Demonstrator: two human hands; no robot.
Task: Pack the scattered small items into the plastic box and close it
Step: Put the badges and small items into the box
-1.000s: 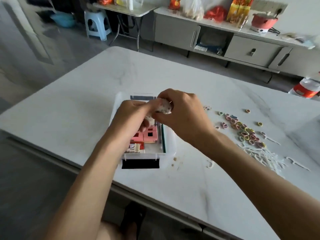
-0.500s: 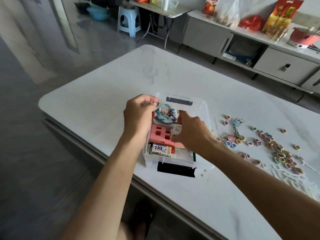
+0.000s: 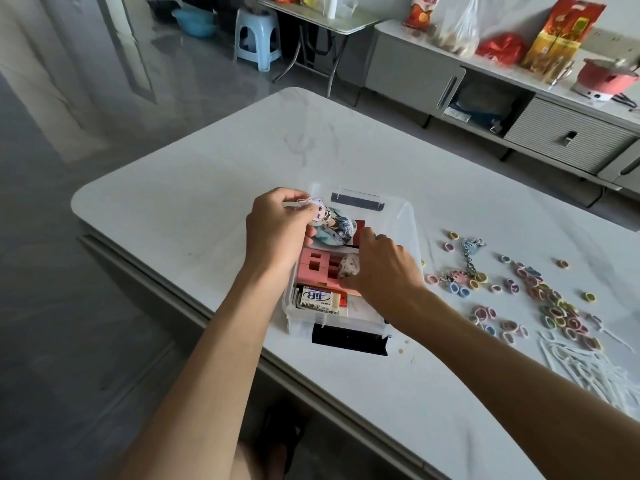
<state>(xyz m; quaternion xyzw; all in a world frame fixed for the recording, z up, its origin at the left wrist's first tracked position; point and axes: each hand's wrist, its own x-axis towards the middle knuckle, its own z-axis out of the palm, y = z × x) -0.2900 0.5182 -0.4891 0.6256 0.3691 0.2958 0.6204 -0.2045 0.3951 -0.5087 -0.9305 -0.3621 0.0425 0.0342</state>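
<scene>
Plastic box (image 3: 406,220), clear and rectangular with rounded corners, sits open near the front edge of a white marble-patterned table (image 3: 194,216), right under both hands. A black latch (image 3: 349,338) hangs at its near end and a second black latch (image 3: 356,199) sits at its far end.

Inside the box, a pink block (image 3: 319,266) with square holes lies in the middle. Nearer the viewer lies a white eraser (image 3: 320,301) with a printed label. Toward the far end rests a round glossy badge (image 3: 335,227) printed with a cartoon picture.

The left hand (image 3: 277,233) hovers over the far left corner of the box, thumb and fingertips pinching a flat cartoon figure charm (image 3: 316,208). The right hand (image 3: 384,268) reaches into the box from the right, its curled fingers and thumb holding a small speckled piece (image 3: 349,266), pale and rounded, against the pink block.

On the table to the right of the box lie many small pastel hair ties (image 3: 554,308), scattered as loose loops. Among them lies a metal keychain (image 3: 471,252). Farther right and nearer the viewer is a heap of thin white floss picks (image 3: 588,370).
</scene>
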